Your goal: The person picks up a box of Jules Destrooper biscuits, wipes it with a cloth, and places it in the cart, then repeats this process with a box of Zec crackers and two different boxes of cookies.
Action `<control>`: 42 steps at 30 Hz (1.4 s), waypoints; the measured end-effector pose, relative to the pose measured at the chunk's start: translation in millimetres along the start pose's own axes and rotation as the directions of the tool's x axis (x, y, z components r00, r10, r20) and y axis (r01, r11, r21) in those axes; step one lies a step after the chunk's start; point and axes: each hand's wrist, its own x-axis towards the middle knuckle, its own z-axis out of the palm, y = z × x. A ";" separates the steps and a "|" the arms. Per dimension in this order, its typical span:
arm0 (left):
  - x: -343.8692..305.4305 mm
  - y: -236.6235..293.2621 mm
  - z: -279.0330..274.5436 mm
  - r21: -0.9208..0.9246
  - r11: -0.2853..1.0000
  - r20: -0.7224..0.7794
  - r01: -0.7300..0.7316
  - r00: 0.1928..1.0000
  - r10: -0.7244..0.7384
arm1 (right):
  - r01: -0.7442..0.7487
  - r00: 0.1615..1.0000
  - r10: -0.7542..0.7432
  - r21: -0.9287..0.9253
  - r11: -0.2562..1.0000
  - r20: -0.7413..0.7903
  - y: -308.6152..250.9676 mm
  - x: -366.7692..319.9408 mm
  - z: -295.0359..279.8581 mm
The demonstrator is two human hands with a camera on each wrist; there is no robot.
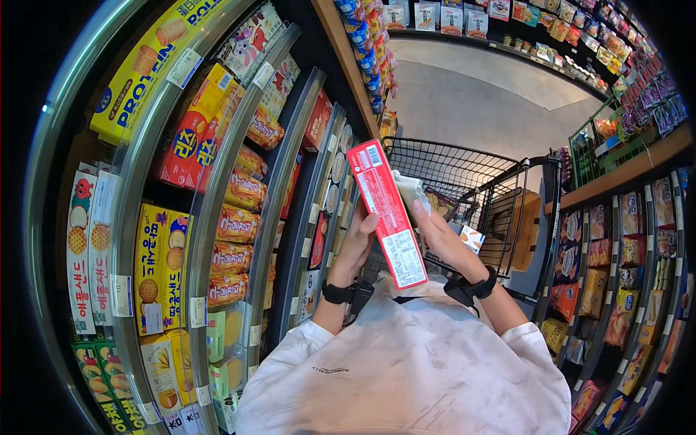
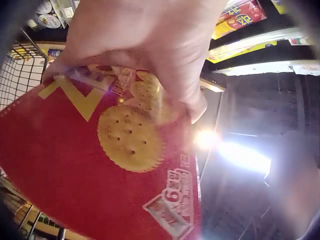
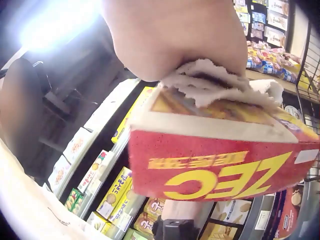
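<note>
A red cracker box [image 1: 388, 217] is held up before the chest, tilted, with its barcode and label side facing up in the head view. My left hand [image 1: 357, 235] grips its left side. In the left wrist view, fingers curl over the red front [image 2: 65, 165], which shows a round cracker picture. On the other side, my right hand [image 1: 442, 235] holds a crumpled white paper [image 1: 411, 190] against the box. The right wrist view shows the paper's ragged edge [image 3: 215, 85] between that hand and the box, whose side carries yellow ZEC lettering. My right fingertips are hidden there.
A black wire shopping cart [image 1: 464, 170] stands just ahead, with a small white box [image 1: 471, 238] in it. Shelves of biscuit boxes [image 1: 163, 268] rise close on the left. Snack shelves [image 1: 616, 268] line the right side, and grey floor [image 1: 478, 94] runs beyond the cart.
</note>
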 end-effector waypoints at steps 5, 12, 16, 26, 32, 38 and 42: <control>-8.2 -1.6 1.7 -0.292 0.932 0.038 0.217 0.976 -0.216 | 0.012 1.000 -0.014 -0.095 0.995 -0.017 -12.9 10.2 -13.7; -12.3 -0.3 4.6 -0.171 0.949 0.173 0.265 0.956 -0.236 | 0.211 0.975 -0.218 -0.127 0.969 -0.047 -36.9 6.9 -9.8; -20.8 1.3 -1.1 -0.162 0.938 0.199 0.305 0.942 -0.272 | 0.301 0.945 -0.318 -0.174 0.938 -0.078 -32.3 12.0 -8.8; -11.5 -0.8 -6.3 -0.359 0.913 0.042 0.194 0.981 -0.192 | 0.323 0.946 -0.321 -0.229 0.918 0.046 -12.1 1.6 -1.2; -0.7 -3.2 1.7 -0.161 0.986 0.007 -0.038 0.999 0.039 | 0.384 0.921 -0.365 -0.165 0.908 0.135 -40.3 -5.0 -4.1; -4.9 16.3 9.9 -0.468 0.884 -0.090 0.000 0.995 -0.047 | 0.346 0.937 -0.327 -0.207 0.915 0.120 -2.7 -4.1 -4.5; -15.4 21.3 6.4 -0.343 0.938 -0.143 -0.039 0.990 -0.011 | 0.163 0.986 -0.158 -0.119 0.979 0.053 3.4 0.4 -13.7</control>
